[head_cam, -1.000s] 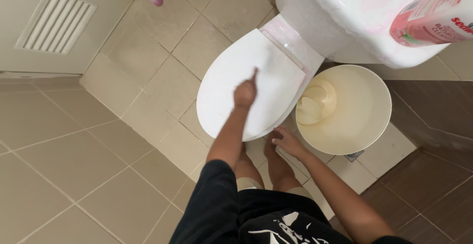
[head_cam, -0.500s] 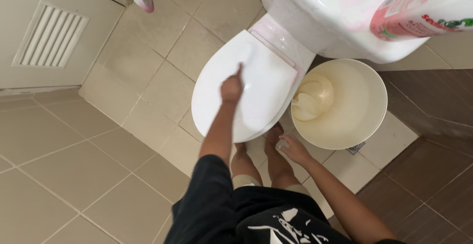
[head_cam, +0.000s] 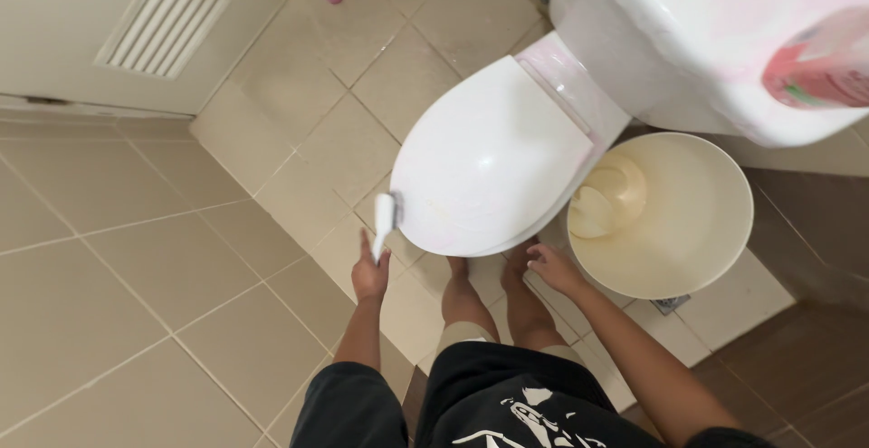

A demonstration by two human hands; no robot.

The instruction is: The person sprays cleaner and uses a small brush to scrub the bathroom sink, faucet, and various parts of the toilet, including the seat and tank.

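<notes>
Gripping a small white plastic brush (head_cam: 385,215) by its handle, the left hand (head_cam: 369,276) holds it just beside the closed white toilet lid (head_cam: 493,163); it looks light and stiff. The right hand (head_cam: 554,267) hangs loosely open, empty, near a cream plastic bucket (head_cam: 706,222).

Open tiled floor (head_cam: 136,303) is lying left of the left grip (head_cam: 369,276); the closed toilet lid (head_cam: 493,163) is blocking right, bucket (head_cam: 670,222) crowding beyond.
</notes>
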